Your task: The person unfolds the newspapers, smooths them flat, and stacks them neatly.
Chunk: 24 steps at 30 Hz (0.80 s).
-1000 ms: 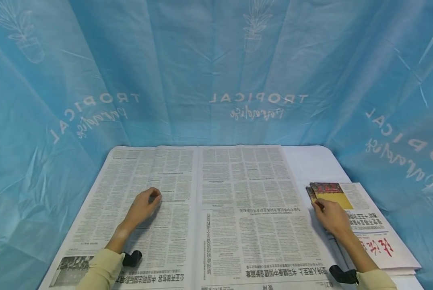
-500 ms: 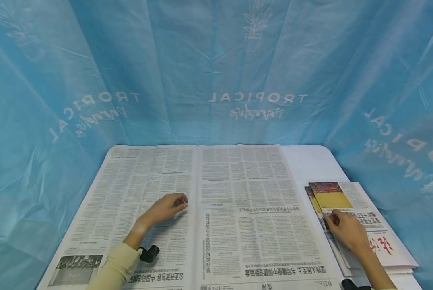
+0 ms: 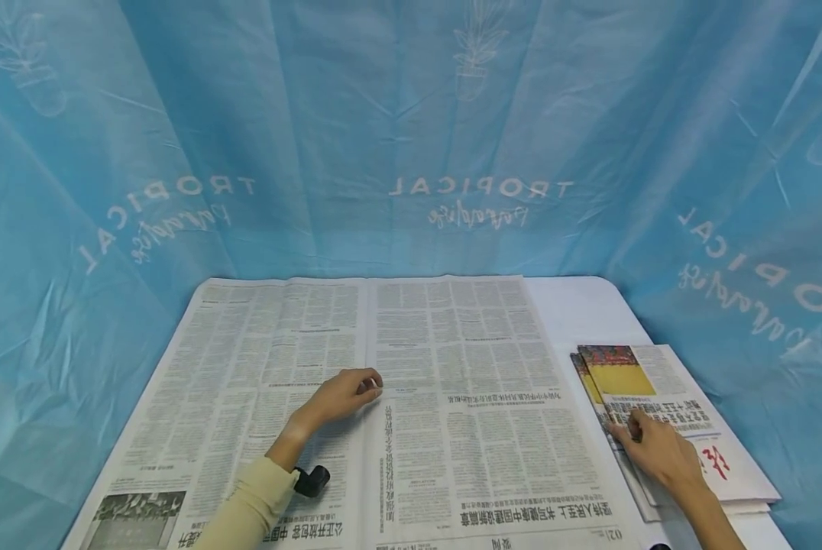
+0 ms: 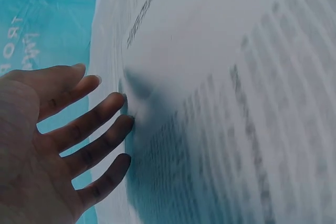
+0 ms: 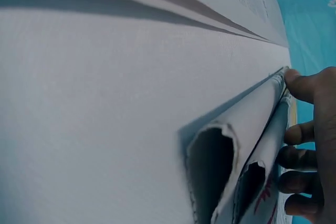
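An unfolded newspaper [image 3: 493, 451] lies flat across the left and middle of the table. Over its centre fold is my left hand [image 3: 335, 399], holding nothing. In the left wrist view that hand's fingers [image 4: 102, 142] are spread and loosely bent, with their tips close over the page. At the right is a stack of folded newspapers [image 3: 617, 378], the top one bearing a yellow and red picture. My right hand [image 3: 661, 451] rests on the stack near its left edge. In the right wrist view its thumb [image 5: 300, 85] touches the rounded folds, and the other fingers lie on the top sheet.
A white table [image 3: 565, 317] shows between the open newspaper and the stack. Blue printed curtain [image 3: 411, 122] hangs behind the table and along both sides. A small black device [image 3: 312, 481] is strapped at the left wrist.
My left hand has moved right, from the left page to the centre fold. My right hand has slid along the stack's left edge toward me. The newspapers lie about as before.
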{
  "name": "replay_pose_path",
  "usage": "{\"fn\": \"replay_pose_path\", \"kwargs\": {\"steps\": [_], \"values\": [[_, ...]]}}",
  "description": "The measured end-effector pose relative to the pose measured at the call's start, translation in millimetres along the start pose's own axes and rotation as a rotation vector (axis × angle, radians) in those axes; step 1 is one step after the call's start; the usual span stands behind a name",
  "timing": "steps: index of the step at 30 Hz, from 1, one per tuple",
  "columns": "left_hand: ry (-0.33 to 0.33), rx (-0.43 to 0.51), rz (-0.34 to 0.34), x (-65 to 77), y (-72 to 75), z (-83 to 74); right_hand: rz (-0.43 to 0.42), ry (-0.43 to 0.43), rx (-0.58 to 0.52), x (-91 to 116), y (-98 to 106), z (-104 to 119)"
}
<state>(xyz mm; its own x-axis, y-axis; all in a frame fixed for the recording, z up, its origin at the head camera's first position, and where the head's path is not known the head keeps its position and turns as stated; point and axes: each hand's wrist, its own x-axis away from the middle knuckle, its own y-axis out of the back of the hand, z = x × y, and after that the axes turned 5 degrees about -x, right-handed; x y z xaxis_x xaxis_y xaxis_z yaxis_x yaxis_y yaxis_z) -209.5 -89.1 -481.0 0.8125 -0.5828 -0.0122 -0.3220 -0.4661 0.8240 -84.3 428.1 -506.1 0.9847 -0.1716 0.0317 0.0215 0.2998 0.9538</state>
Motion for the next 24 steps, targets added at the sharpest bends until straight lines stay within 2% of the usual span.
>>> {"fn": "replay_pose_path", "kwargs": {"steps": [5, 11, 19, 24], "values": [[-0.031, 0.008, 0.001, -5.3, -9.8, -5.6, 0.022, -0.010, 0.010, 0, -4, 1], [-0.057, 0.024, 0.025, -14.9, -18.7, -11.9, -0.005, -0.024, -0.019, 3, -12, 4], [-0.088, 0.089, 0.033, -26.0, -29.8, -24.7, -0.091, 0.030, -0.034, 4, -19, 1], [-0.106, 0.138, 0.038, -29.7, -38.5, -29.4, -0.054, 0.069, -0.036, 2, -16, 0]]}}
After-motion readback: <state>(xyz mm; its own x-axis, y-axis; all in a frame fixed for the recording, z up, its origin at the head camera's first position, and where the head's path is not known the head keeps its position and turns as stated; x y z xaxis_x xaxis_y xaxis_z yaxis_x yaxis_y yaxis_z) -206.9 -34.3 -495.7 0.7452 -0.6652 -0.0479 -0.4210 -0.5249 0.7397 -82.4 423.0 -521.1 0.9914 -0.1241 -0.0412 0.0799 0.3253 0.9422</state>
